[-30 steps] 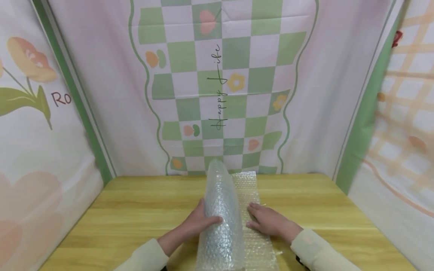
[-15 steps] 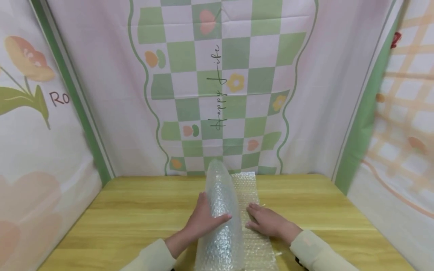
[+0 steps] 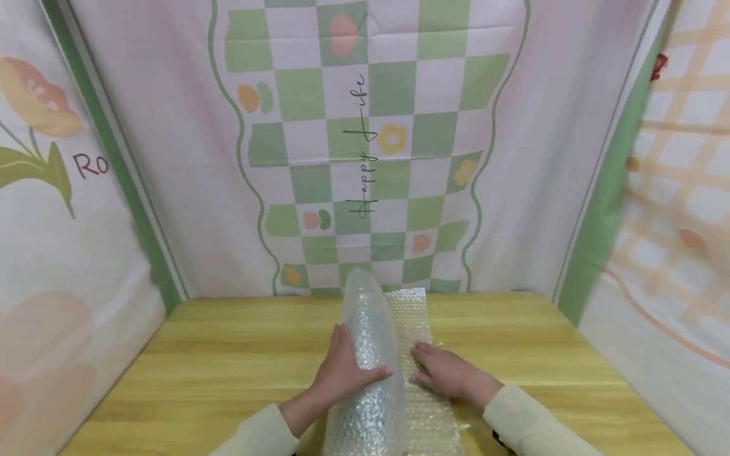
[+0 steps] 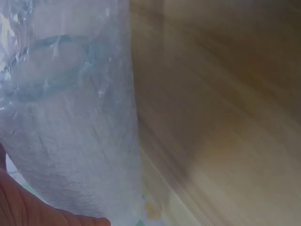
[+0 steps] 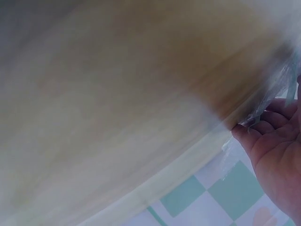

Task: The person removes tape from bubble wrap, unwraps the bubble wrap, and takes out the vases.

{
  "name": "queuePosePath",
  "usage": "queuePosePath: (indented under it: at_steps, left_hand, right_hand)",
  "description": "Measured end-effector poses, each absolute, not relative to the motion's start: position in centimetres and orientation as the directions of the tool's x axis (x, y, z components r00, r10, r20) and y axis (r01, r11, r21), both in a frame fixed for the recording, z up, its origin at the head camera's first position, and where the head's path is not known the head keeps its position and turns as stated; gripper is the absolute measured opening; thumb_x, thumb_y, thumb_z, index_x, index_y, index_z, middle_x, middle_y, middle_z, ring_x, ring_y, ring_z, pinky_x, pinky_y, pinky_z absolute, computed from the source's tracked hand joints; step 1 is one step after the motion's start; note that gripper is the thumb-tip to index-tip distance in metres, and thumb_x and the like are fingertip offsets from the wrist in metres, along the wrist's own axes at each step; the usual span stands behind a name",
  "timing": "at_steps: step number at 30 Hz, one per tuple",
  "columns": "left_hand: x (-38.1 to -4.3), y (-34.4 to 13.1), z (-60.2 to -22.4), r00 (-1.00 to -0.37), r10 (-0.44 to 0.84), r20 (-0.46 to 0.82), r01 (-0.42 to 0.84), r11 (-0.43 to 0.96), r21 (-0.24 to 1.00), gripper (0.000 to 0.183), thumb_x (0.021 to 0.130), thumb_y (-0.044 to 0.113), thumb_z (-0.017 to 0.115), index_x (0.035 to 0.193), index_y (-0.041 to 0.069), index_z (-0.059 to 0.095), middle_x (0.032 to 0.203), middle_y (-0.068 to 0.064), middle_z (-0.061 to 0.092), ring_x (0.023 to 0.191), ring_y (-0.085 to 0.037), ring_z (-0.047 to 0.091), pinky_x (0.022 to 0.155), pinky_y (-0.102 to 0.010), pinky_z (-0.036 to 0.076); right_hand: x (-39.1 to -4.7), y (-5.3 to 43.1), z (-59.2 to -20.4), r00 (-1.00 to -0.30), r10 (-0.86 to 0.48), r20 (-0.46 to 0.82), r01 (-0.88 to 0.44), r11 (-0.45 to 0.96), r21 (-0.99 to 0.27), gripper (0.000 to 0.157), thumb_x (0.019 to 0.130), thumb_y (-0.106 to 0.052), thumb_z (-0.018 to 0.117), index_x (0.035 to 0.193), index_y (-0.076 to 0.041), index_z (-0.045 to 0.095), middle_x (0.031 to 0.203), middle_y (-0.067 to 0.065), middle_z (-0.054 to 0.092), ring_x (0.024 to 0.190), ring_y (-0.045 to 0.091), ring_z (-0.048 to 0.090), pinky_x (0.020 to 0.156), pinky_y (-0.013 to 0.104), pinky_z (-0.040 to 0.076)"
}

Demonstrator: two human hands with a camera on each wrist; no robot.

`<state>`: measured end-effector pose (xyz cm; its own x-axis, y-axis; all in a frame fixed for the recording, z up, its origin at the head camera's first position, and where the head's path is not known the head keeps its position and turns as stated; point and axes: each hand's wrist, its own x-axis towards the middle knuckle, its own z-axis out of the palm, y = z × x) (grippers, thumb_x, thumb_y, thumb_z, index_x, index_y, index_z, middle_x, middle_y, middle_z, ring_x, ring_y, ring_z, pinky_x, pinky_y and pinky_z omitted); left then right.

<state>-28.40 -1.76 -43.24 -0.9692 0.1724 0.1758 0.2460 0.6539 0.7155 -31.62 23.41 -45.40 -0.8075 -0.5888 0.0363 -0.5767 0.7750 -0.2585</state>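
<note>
While bubble-wrap roll [image 3: 369,332] encloses bluish ring [image 4: 56,89], left grip [image 3: 346,375] spread across roll, right grip [image 3: 449,373] relaxed on flap [image 3: 413,320].

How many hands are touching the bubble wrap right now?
2: the left hand rests on the bulging part, the right hand on the flat part.

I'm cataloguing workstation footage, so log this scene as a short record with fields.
Surface: wood-grain table
Main item: bubble-wrap roll, lying lengthwise away from the person
Beside it: flat bubble-wrap sheet, on the roll's right
Left hand: on the roll, thumb laid across its top
Right hand: fingertips on the flat sheet
Roll's contents: cannot tell
Sleeves: pale, long, both arms
Backdrop: green-and-white checkered cloth lettered "Happy Life"
</note>
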Motion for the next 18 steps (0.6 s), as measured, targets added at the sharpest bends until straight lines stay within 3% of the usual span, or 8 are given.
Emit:
queuePosePath:
  at_steps: [18]
  left_hand:
    - [-28.56, -2.18, -43.29, -0.967, 0.178, 0.183, 0.254, 0.617, 0.745, 0.121, 0.071, 0.048, 0.081, 0.148, -0.015, 0.011, 0.153, -0.035, 0.01, 0.14, -0.047, 0.018, 0.112, -0.054, 0.022]
  right_hand:
    - [-31.83, 23.47, -45.69, -0.806, -0.591, 0.043, -0.581, 0.774, -0.251, 0.063, 0.098, -0.037, 0.056, 0.136, 0.012, 0.045, 0.143, 0.033, 0.039, 0.132, 0.045, 0.038, 0.108, 0.054, 0.032]
